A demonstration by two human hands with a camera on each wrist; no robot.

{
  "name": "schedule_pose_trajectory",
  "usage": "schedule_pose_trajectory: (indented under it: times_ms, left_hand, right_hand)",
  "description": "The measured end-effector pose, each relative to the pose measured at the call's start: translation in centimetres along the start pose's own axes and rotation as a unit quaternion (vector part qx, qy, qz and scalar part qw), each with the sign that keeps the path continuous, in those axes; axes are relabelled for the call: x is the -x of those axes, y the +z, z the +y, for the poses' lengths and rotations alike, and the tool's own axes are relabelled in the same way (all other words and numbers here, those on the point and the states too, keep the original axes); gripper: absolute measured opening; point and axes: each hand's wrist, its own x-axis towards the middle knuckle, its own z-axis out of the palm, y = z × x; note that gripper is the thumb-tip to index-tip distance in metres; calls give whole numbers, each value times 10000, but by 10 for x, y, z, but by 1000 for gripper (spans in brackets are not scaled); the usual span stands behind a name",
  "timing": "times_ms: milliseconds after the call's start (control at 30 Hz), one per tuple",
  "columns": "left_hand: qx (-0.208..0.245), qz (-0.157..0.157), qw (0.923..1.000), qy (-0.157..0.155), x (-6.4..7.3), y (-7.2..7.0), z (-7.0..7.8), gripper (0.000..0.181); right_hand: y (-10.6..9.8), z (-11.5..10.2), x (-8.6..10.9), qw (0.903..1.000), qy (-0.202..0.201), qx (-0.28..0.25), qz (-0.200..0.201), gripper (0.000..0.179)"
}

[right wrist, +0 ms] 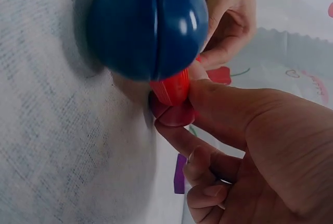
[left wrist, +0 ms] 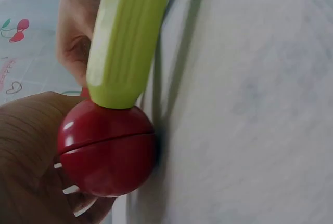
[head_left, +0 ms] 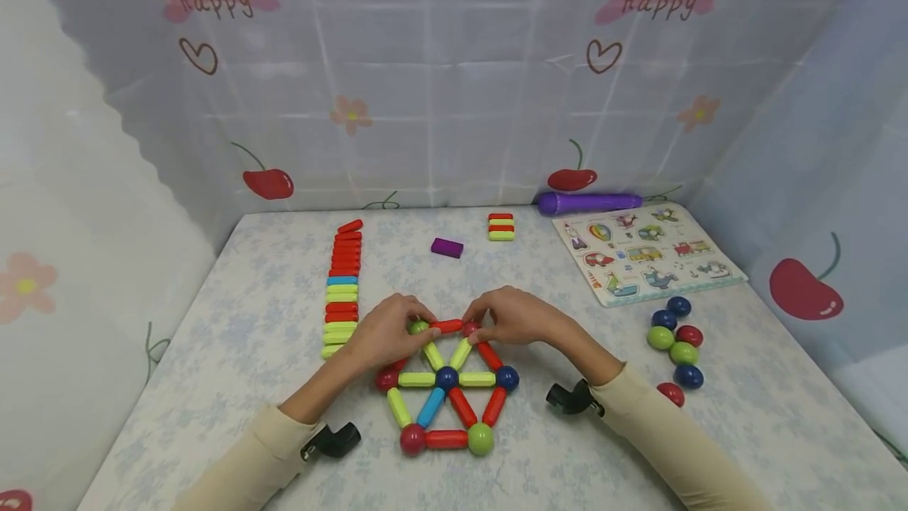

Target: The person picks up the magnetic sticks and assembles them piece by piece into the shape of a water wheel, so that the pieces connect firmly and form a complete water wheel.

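A ball-and-rod hexagon (head_left: pixel 447 378) lies on the table (head_left: pixel 560 464), a red rod (head_left: pixel 448 326) along its far edge. The left hand (head_left: pixel 386 332) pinches the green ball (head_left: pixel 418 327) at one end, the right hand (head_left: pixel 516 316) the red ball (head_left: pixel 470 329) at the other. Leftward stands a row of rods (head_left: pixel 343 289); rightward, loose balls (head_left: pixel 684 352) and a picture board (head_left: pixel 645 255).

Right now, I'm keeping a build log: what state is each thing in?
Left hand, pinching green ball
Right hand, pinching red ball
Hexagon frame, assembled, some joints hidden
Stick column, lined up, farthest stick tilted
Four-stick row, side by side
Purple block, lying apart
Seven balls, loose
Picture board, flat, face up
Purple wand, lying down
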Motion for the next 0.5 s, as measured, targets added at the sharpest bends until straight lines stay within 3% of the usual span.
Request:
schedule_pose_trajectory:
  times_ms: [167,500]
  left_hand:
    - [339,-25,9994,-31,-1,5,2,22]
    - [418,-22,9990,174,0,3,4,19]
  right_hand:
    - [-1,3,0,9999,101,-66,60,28]
    - [-1,6,-3,9998,84,-173,8,27]
